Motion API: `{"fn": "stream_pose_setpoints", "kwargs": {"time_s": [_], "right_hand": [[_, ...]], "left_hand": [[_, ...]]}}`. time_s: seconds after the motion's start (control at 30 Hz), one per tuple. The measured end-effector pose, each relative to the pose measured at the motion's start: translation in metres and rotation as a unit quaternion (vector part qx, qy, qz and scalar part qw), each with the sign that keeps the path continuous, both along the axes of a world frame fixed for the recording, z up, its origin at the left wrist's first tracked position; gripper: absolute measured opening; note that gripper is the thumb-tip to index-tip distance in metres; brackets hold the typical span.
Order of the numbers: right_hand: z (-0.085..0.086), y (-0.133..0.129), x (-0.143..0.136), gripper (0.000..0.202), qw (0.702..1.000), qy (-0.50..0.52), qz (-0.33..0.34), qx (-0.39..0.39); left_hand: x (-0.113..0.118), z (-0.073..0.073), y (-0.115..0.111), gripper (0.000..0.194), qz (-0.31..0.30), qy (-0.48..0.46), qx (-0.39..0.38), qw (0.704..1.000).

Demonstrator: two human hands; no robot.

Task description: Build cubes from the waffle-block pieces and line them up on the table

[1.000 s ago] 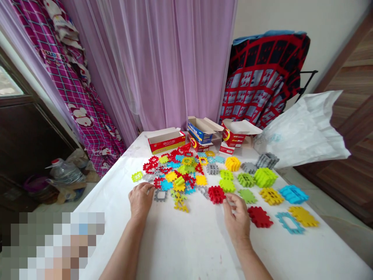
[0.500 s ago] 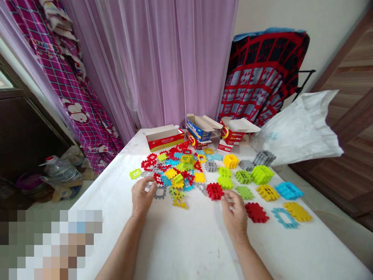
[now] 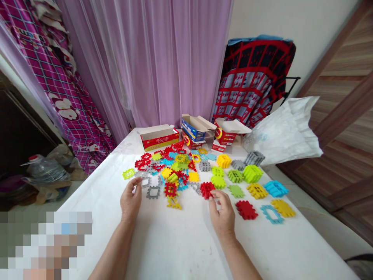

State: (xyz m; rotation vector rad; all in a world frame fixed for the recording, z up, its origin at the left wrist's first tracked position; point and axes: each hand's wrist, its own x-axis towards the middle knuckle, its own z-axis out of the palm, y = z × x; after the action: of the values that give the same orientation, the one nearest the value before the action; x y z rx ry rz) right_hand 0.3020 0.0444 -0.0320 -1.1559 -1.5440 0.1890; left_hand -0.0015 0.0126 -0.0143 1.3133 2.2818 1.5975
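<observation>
My left hand (image 3: 130, 199) is over the left of the table, thumb and bent fingers slightly apart, by a grey frame piece (image 3: 153, 192); nothing shows in it. Fingertips of my right hand (image 3: 223, 212) are at the right edge of a red block stack (image 3: 206, 190), with a gap between thumb and fingers. Between the hands lies a heap of mixed plastic pieces (image 3: 177, 165), and a red window piece (image 3: 170, 189) rests at its near side. Right of the red stack are green pieces (image 3: 218, 181), a flat red piece (image 3: 246, 210) and a yellow stack (image 3: 257, 191).
Open cartons, one red (image 3: 160, 140) and one blue (image 3: 193, 128), stand at the back of the white table (image 3: 180, 249). A white sack (image 3: 285, 132) leans at the right. Blue blocks (image 3: 276, 188) sit near the right edge. Purple curtains hang behind.
The view has shifted slightly. The red window piece beside my left fingertips now lies farther right and nearer, and my left hand is farther left. My right hand remains at the red stack.
</observation>
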Motion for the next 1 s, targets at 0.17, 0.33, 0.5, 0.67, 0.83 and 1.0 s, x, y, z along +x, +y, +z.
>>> {"fn": "stream_pose_setpoints", "kwargs": {"time_s": [0.17,0.33,0.5,0.67,0.83,1.0], "right_hand": [[0.020,-0.010,-0.033,0.019,0.987,-0.128,0.097,0.027],[0.044,0.001,-0.068,0.039,0.942,-0.240,0.222,-0.077],[0.054,0.008,-0.092,0.057,0.914,-0.296,0.223,-0.166],[0.058,0.008,-0.101,0.063,0.895,-0.327,0.257,-0.160],[0.061,0.014,-0.102,0.065,0.875,-0.361,0.281,-0.159],[0.058,0.016,-0.105,0.063,0.874,-0.362,0.280,-0.162]], "left_hand": [[0.002,-0.005,0.005,0.029,-0.018,-0.048,-0.004,0.999],[0.001,-0.008,0.009,0.031,-0.027,-0.080,-0.006,0.996],[0.000,-0.011,0.009,0.030,-0.042,-0.098,-0.007,0.994],[0.003,-0.013,0.010,0.030,-0.049,-0.110,-0.010,0.993],[0.004,-0.011,0.009,0.029,-0.053,-0.110,-0.012,0.992],[0.005,-0.009,0.008,0.027,-0.051,-0.107,-0.016,0.993]]}}
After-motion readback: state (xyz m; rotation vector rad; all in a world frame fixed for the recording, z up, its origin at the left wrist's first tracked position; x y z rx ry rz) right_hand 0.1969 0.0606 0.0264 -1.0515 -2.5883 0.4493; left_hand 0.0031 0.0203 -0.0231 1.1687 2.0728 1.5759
